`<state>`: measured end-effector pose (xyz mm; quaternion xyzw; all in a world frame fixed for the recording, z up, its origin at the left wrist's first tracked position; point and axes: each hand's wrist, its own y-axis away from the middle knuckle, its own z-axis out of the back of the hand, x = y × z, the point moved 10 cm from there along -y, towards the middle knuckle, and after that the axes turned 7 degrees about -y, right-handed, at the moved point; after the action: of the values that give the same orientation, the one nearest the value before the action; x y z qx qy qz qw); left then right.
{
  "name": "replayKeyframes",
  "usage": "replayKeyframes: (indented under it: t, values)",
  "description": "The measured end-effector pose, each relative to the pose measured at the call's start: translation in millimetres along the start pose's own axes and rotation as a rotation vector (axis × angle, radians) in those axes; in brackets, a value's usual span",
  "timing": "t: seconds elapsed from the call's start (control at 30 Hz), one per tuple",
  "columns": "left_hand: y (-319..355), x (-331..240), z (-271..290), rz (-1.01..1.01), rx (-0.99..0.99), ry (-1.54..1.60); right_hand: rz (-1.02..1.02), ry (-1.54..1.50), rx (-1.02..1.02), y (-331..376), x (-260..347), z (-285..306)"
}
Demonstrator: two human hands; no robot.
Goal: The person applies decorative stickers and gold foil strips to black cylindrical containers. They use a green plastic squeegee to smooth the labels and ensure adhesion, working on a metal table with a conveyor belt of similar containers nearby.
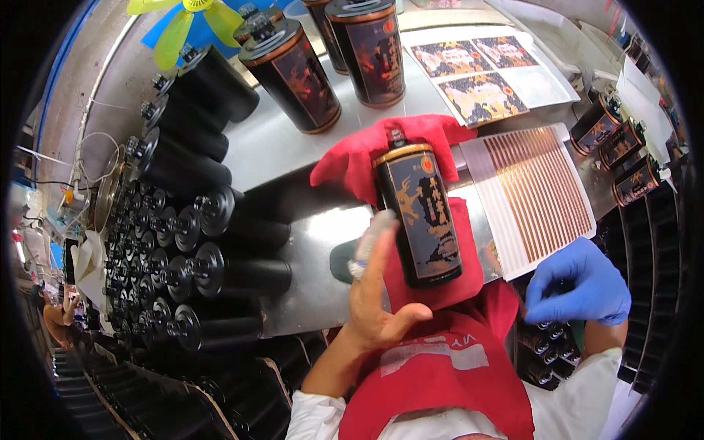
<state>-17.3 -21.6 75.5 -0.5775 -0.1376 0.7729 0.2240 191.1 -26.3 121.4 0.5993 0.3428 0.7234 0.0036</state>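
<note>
A black bottle (422, 220) with a dark, gold-patterned label and a gold band at its shoulder lies on a red cloth (345, 165) in front of me. Its neck points away from me. My left hand (375, 304), bare with a pale cover on one finger, is beside the bottle's left side with fingers stretched and thumb apart. I cannot tell if a fingertip touches the bottle. My right hand (581, 284), in a blue glove, has its fingers curled into a pinch just below a sheet of gold strips (539, 192); what the pinch holds, if anything, is hidden.
Many plain black bottles (235, 279) lie stacked on the left. Labelled bottles (293, 81) stand at the back of the metal table (308, 308), near a yellow-green fan (196, 6). Label sheets (480, 95) lie at the back right; more labelled bottles (634, 180) are at the far right.
</note>
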Motion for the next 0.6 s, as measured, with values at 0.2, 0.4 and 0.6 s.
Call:
replayKeyframes:
  t: [0.2, 0.4, 0.6]
  values:
    - [-22, -70, -76, 0.047, 0.713, 0.784, 0.291, 0.171, 0.358, 2, 77, -38]
    - [46, 10, -31, 0.611, 0.501, 0.545, 0.08, -0.115, -0.118, -3, -18, 52]
    - [63, 52, 2, 0.725, 0.068, 0.416, 0.007, -0.282, -0.471, 3, -90, 98]
